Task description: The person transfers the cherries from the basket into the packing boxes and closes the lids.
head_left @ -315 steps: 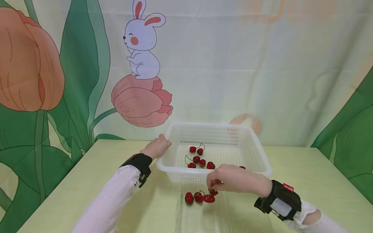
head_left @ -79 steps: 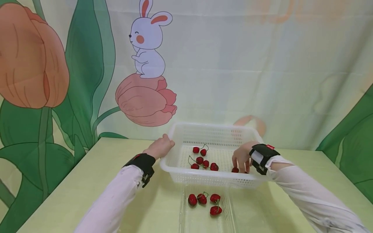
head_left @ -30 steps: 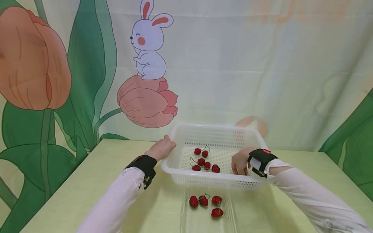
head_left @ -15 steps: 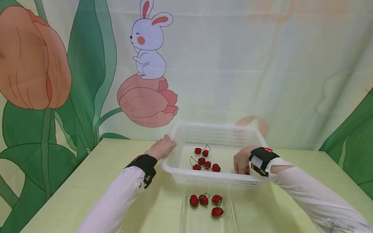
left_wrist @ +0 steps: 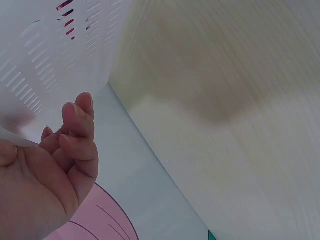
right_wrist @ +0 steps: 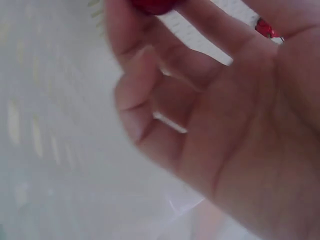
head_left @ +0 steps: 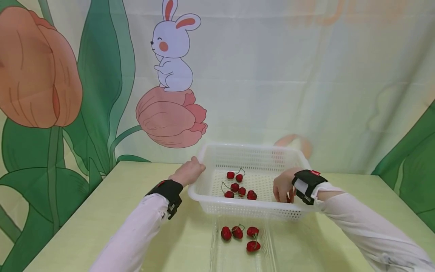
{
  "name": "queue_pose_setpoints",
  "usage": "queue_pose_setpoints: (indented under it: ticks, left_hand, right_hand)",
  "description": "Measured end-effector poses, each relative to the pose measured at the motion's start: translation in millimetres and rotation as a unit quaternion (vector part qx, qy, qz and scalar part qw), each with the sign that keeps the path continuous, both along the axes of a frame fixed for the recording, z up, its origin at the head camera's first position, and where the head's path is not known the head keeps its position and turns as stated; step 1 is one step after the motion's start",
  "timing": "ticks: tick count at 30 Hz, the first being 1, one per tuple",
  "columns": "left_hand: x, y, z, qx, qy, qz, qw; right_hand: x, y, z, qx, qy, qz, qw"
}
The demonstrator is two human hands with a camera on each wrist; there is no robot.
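Note:
My left hand [head_left: 188,172] grips the left rim of a white perforated plastic basket [head_left: 221,201], thumb over the edge and fingers outside, as the left wrist view shows. Inside the basket's right front corner, my right hand [head_left: 284,186] reaches down with bent fingers. A dark red cherry [right_wrist: 154,6] sits at its fingertips in the right wrist view, cut off by the frame's top edge. Several stemmed cherries [head_left: 234,187] lie in the left half of the basket. In front of it is a clear plastic tray [head_left: 238,262], holding several more cherries [head_left: 225,233].
The basket stands on a pale yellow table [head_left: 149,223]. Close behind the table hangs a printed curtain [head_left: 244,94] with a rabbit and tulips. The tray's far edge lies right at the basket's front wall.
My right hand has left the cherries it held over the tray, which now lie in it, and moved into the basket's right end. Lately it has barely shifted. My left hand stays at the rim.

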State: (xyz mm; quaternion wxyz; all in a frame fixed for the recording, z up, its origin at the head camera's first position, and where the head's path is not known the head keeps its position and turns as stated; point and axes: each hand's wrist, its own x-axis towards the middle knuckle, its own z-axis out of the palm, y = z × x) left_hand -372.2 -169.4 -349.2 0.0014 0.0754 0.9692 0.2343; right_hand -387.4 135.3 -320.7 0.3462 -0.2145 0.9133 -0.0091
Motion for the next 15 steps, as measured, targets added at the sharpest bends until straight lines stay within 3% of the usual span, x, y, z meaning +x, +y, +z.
queue_pose_setpoints:
  ticks: [7,15]
  left_hand:
    - [0.1,-0.1,0.2,0.011,-0.01,0.015,0.9998]
    - [0.0,0.7,0.2,0.011,-0.014,0.014,0.9997]
  right_hand:
    - [-9.7,1.5,-3.8,-0.057,0.055,-0.003,0.9969]
    - [-16.9,5.8,-12.7,-0.053,0.075,-0.006,0.9958]
